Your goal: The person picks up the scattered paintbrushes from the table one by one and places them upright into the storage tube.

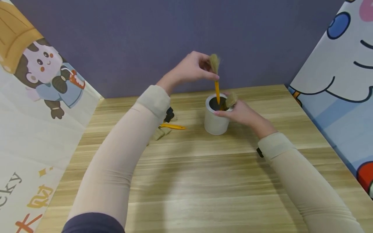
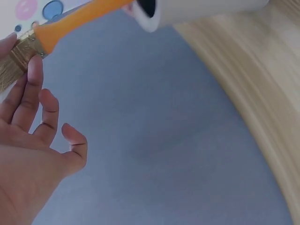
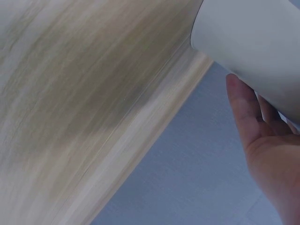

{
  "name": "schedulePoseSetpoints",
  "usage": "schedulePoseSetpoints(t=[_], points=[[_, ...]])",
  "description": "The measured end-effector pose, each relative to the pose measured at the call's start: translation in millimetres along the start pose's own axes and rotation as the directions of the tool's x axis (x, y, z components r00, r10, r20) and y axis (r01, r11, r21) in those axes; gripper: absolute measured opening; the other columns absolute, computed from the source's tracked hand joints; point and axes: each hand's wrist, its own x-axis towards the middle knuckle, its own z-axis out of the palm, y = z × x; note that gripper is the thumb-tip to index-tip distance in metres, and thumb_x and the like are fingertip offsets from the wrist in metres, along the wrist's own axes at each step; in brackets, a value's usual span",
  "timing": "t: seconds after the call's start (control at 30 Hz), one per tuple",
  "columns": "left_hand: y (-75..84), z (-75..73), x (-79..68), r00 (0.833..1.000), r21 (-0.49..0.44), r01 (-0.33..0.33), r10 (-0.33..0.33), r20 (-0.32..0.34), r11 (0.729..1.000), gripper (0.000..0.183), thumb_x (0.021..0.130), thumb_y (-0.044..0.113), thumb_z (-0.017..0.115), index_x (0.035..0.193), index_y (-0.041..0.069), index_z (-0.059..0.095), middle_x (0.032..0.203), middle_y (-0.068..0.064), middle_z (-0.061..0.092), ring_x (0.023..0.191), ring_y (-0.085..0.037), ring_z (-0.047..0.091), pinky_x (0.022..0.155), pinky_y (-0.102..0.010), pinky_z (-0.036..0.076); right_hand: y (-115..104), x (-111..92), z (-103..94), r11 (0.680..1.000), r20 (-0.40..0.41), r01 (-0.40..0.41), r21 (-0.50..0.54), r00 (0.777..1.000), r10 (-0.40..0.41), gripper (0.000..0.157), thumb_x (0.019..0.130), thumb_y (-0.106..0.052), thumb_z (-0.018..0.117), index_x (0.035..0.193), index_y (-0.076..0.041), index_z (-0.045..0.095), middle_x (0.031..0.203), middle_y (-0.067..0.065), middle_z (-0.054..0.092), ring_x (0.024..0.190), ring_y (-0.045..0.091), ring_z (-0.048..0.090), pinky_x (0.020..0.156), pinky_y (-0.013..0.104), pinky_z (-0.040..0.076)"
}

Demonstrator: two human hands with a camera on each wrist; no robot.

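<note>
My left hand (image 1: 196, 68) pinches a paintbrush (image 2: 70, 21) by its metal ferrule, bristles up. The orange handle points down into the mouth of a white cylindrical cup (image 1: 215, 122), dark inside, standing upright on the table. Around the cup's rim, my right hand (image 1: 243, 113) holds it, thumb on the near side and fingers behind. A second brush's bristles (image 1: 231, 99) lean out of the cup at its right, beside that hand. In the right wrist view, the fingers (image 3: 243, 101) lie along the cup's wall. Whether the first handle touches the cup's bottom is hidden.
On the wooden table (image 1: 198, 194), another orange-handled brush (image 1: 175, 126) lies left of the cup, partly behind my left arm, with pale tufts (image 1: 159, 133) and a black object (image 1: 169, 114) near it. Another black object (image 1: 260, 152) shows under my right sleeve. A purple-grey wall (image 1: 175, 32) rises behind.
</note>
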Motion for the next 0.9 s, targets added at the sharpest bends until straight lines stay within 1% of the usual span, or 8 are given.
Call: schedulePoseSetpoints(t=[0.07,0.23,0.43,0.57,0.7,0.77,0.83,0.9], points=[[-2.6,6.2,4.8,0.999,0.029,0.004,-0.005,0.034,1.0,0.024,0.094,0.033,0.083,0.106,0.015,0.074,0.108,-0.001,0.075,0.101,-0.014,0.071,0.092,-0.028,0.056,-1,0,-0.7,1.0,0.012,0.0,0.001,1.0,0.0,0.102,0.091,-0.06,0.079,0.17,-0.021,0.027,0.17,0.015,0.038,0.154,0.041,0.041,0.124,0.067,0.034],[-12.7,20.0,12.7,0.996,0.049,-0.017,0.013,0.092,0.999,0.022,0.096,0.03,0.08,0.109,0.014,0.073,0.11,-0.002,0.075,0.1,-0.014,0.07,0.091,-0.028,0.056,-2,1,-2.5,1.0,0.009,0.009,-0.029,1.0,-0.008,0.105,0.091,-0.061,0.078,0.171,-0.022,0.022,0.172,0.015,0.037,0.156,0.041,0.039,0.125,0.066,0.031],[-25.3,33.0,18.1,0.988,0.063,-0.015,0.005,0.152,0.998,0.023,0.095,0.028,0.079,0.11,0.013,0.073,0.108,-0.003,0.074,0.098,-0.016,0.069,0.089,-0.029,0.056,-2,1,-1.8,1.0,0.016,0.02,-0.015,1.0,-0.02,0.104,0.091,-0.06,0.078,0.171,-0.022,0.023,0.174,0.011,0.033,0.157,0.038,0.037,0.126,0.064,0.032],[-30.8,41.4,21.8,0.978,0.079,-0.01,-0.007,0.211,0.997,0.03,0.096,0.023,0.076,0.122,0.011,0.071,0.116,-0.005,0.073,0.103,-0.016,0.07,0.092,-0.029,0.058,-2,1,-1.5,1.0,0.021,0.03,-0.009,0.999,-0.03,0.102,0.093,-0.059,0.077,0.171,-0.024,0.022,0.174,0.012,0.032,0.158,0.038,0.037,0.125,0.064,0.033],[-34.1,48.9,25.2,0.965,0.107,0.0,-0.028,0.261,0.994,0.044,0.096,0.017,0.07,0.14,0.009,0.066,0.127,-0.007,0.071,0.105,-0.016,0.068,0.091,-0.029,0.058,-3,0,-1.4,1.0,0.029,0.029,0.002,0.999,-0.03,0.104,0.093,-0.059,0.076,0.172,-0.027,0.017,0.174,0.013,0.032,0.158,0.038,0.038,0.125,0.064,0.034],[-35.3,52.3,26.8,0.961,0.129,-0.004,-0.031,0.275,0.992,0.048,0.097,0.014,0.068,0.144,0.01,0.064,0.13,-0.008,0.07,0.104,-0.017,0.066,0.089,-0.029,0.057,-2,0,-1.1,0.999,0.031,0.035,0.017,0.999,-0.035,0.103,0.094,-0.058,0.076,0.172,-0.026,0.017,0.173,0.012,0.034,0.157,0.036,0.04,0.124,0.063,0.036],[-35.8,55.2,28.2,0.957,0.148,-0.016,-0.027,0.287,0.989,0.047,0.097,0.012,0.067,0.144,0.01,0.064,0.13,-0.008,0.07,0.104,-0.019,0.065,0.088,-0.03,0.055,-2,-1,-0.5,0.998,0.034,0.046,0.038,0.998,-0.047,0.097,0.095,-0.056,0.076,0.17,-0.023,0.023,0.171,0.011,0.038,0.155,0.035,0.042,0.124,0.062,0.037],[-36.4,57.9,29.0,0.956,0.175,-0.032,-0.021,0.293,0.984,0.043,0.099,0.012,0.066,0.142,0.011,0.066,0.131,-0.007,0.07,0.109,-0.018,0.065,0.091,-0.03,0.055,-1,-2,0.2,0.997,0.035,0.048,0.056,0.998,-0.05,0.09,0.095,-0.053,0.077,0.166,-0.019,0.032,0.166,0.01,0.044,0.151,0.032,0.046,0.123,0.06,0.039]])
